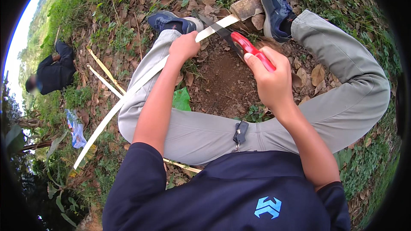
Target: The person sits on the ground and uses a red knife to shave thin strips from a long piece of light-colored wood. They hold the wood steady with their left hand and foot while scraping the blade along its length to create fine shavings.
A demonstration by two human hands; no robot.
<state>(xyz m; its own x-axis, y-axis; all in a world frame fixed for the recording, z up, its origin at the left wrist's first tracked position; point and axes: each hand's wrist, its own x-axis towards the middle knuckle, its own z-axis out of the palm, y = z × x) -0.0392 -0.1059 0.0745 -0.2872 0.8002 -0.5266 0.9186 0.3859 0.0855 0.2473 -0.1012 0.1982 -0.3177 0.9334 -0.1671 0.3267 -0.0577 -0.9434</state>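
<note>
Much of the ground (220, 83) is strewn with leaves. Across the left leg (156, 49), a long pale strip (145, 78) is passed, gripped near its far end by the closed fingers of the left hand (186, 46). Over it a red-handled blade (225, 34) is held, its handle wrapped by the right hand's (274, 75) curled fingers. The strip's tip is set at the near end of a short log (247, 7).
</note>
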